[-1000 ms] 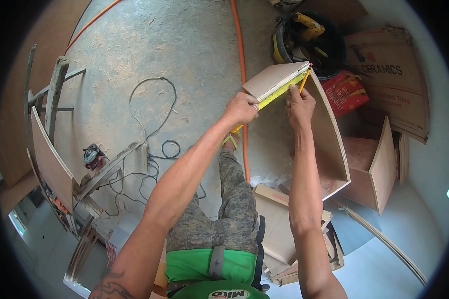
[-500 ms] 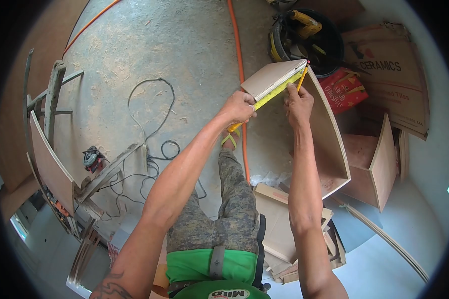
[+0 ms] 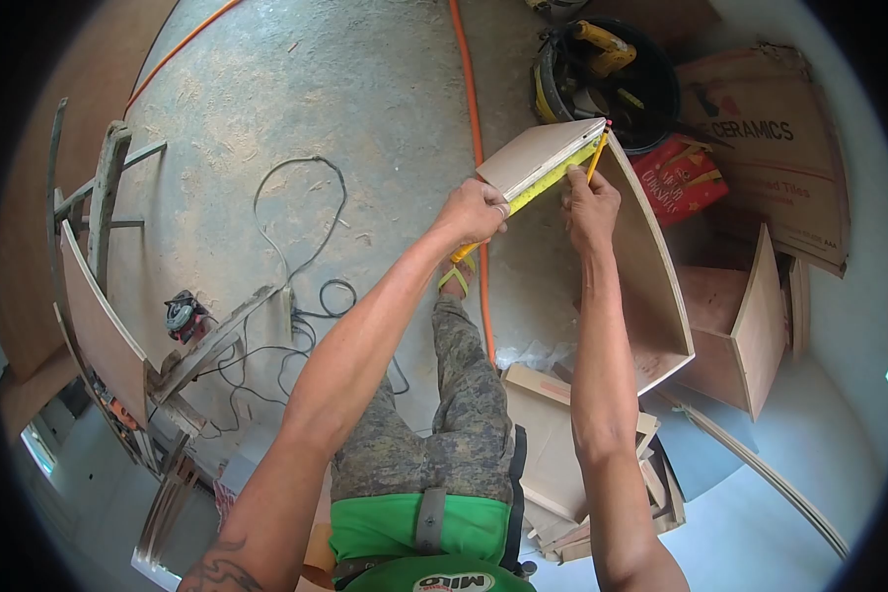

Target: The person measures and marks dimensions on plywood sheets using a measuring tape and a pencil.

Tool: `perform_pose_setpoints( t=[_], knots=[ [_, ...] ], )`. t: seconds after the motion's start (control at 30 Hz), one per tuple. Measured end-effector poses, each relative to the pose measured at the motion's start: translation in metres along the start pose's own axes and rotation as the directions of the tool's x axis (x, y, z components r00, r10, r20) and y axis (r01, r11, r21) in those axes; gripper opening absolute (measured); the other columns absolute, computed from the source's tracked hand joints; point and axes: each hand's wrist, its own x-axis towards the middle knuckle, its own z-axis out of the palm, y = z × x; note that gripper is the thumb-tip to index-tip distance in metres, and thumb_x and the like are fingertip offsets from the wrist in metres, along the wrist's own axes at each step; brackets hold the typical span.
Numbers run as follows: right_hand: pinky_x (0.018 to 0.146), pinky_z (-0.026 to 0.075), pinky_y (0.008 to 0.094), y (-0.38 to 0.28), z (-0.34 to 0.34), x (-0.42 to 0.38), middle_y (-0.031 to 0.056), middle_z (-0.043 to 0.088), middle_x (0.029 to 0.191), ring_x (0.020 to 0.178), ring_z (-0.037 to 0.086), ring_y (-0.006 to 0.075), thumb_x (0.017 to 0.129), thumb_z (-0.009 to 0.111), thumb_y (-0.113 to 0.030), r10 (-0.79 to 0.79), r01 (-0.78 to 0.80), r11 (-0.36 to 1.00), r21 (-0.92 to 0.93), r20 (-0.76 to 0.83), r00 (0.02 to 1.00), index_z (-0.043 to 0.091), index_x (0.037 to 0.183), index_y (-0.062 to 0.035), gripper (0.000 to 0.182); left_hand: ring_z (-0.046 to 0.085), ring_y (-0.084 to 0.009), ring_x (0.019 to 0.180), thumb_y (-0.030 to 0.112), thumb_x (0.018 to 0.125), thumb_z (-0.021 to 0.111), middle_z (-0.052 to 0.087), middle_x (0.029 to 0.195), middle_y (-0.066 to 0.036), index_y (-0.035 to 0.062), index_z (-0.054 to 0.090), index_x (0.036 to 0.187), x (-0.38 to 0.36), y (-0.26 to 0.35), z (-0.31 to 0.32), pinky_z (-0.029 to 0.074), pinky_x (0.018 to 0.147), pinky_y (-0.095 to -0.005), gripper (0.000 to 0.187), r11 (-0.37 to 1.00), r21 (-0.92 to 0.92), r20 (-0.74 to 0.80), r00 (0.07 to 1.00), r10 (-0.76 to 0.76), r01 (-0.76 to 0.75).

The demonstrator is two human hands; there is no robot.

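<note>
A curved plywood cabinet piece [image 3: 651,266] stands on the concrete floor ahead of me. My left hand [image 3: 476,212] pinches a yellow tape measure [image 3: 548,180] flat along the top edge of its tan board [image 3: 538,153]. My right hand [image 3: 590,207] grips a yellow pencil [image 3: 596,158] with its tip at the tape, near the board's far corner. Both arms are stretched forward over my camouflage trousers.
An orange hose [image 3: 476,148] runs across the floor. A black bucket with a yellow power tool [image 3: 612,69] and a red box [image 3: 679,178] sit beyond the cabinet. Cardboard [image 3: 779,148] leans at right. Cables [image 3: 296,247], a small saw [image 3: 181,314] and wooden frames [image 3: 99,296] lie at left. Plywood offcuts [image 3: 553,444] pile near my feet.
The view shifted slightly. Both hands stay on the board edge; the pencil tip crept a little along the tape.
</note>
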Motion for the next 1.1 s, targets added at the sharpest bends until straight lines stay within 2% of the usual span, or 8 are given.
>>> perform_pose_setpoints(
  t=[0.1,0.3,0.43,0.5,0.73,1.03,1.1],
  knots=[
    [0.038,0.034,0.0209,0.002,-0.001,0.002,0.0003,0.056,0.064,0.044,0.044,0.0051,0.089,0.063,-0.018,-0.018,0.018,1.000,0.013,-0.008,1.000,0.062,0.081,-0.0011,0.018,0.057,-0.0122,0.055,0.011,0.084,0.059,0.065,0.071,-0.010,-0.0060,0.067,0.092,-0.004,0.005,0.000,0.047,0.052,-0.0279,0.021,0.999,0.019,-0.030,0.999,-0.028,0.028],
    [0.039,0.035,0.0208,0.001,0.000,0.001,0.0007,0.059,0.067,0.046,0.045,0.0051,0.088,0.063,-0.019,-0.012,0.011,1.000,-0.016,-0.024,1.000,0.064,0.084,-0.0017,0.018,0.059,-0.0136,0.057,0.014,0.081,0.060,0.067,0.072,-0.010,-0.0048,0.070,0.090,-0.001,0.002,0.001,0.049,0.055,-0.0289,0.023,0.995,0.097,-0.072,0.997,0.019,-0.012],
    [0.039,0.035,0.0209,-0.001,0.001,-0.001,0.0007,0.059,0.067,0.046,0.045,0.0051,0.088,0.063,-0.019,-0.018,0.016,0.999,-0.047,-0.042,0.999,0.064,0.084,-0.0013,0.018,0.060,-0.0137,0.058,0.014,0.081,0.060,0.068,0.073,-0.010,-0.0044,0.070,0.091,-0.001,0.002,0.000,0.049,0.057,-0.0290,0.023,0.993,0.113,-0.076,0.996,0.037,-0.028],
    [0.039,0.034,0.0210,-0.001,0.003,-0.002,0.0007,0.058,0.067,0.046,0.045,0.0051,0.088,0.064,-0.018,-0.031,0.028,0.998,-0.053,-0.051,0.998,0.065,0.085,-0.0010,0.018,0.060,-0.0136,0.059,0.014,0.082,0.061,0.067,0.073,-0.010,-0.0043,0.070,0.092,-0.003,0.005,-0.002,0.050,0.057,-0.0289,0.023,0.999,0.044,-0.033,0.999,-0.025,0.027],
    [0.038,0.034,0.0210,-0.004,0.007,-0.005,0.0007,0.057,0.066,0.046,0.045,0.0053,0.088,0.064,-0.018,-0.033,0.027,0.996,-0.079,-0.079,0.996,0.064,0.086,-0.0006,0.018,0.061,-0.0140,0.060,0.013,0.082,0.061,0.067,0.073,-0.011,-0.0046,0.069,0.091,0.003,0.001,-0.003,0.050,0.051,-0.0295,0.021,0.998,-0.042,0.020,0.999,-0.044,0.044],
    [0.037,0.032,0.0206,-0.001,0.008,-0.005,-0.0018,0.049,0.061,0.045,0.042,0.0051,0.089,0.062,-0.018,-0.032,0.032,0.999,0.008,-0.055,0.998,0.059,0.080,-0.0029,0.018,0.063,-0.0151,0.059,0.010,0.079,0.060,0.067,0.072,-0.012,-0.0028,0.070,0.090,0.014,-0.011,0.003,0.051,0.050,-0.0307,0.019,1.000,-0.007,-0.006,1.000,-0.013,0.013],
    [0.038,0.030,0.0208,-0.001,0.006,-0.006,-0.0037,0.046,0.059,0.045,0.041,0.0046,0.091,0.061,-0.019,-0.026,0.024,0.999,-0.034,-0.056,0.998,0.056,0.077,-0.0052,0.020,0.069,-0.0262,0.076,0.009,0.072,0.063,0.069,0.081,-0.018,0.0011,0.070,0.091,0.021,-0.015,0.005,0.054,0.070,-0.0375,0.022,0.934,0.299,0.098,0.980,0.173,-0.195]
  ],
)
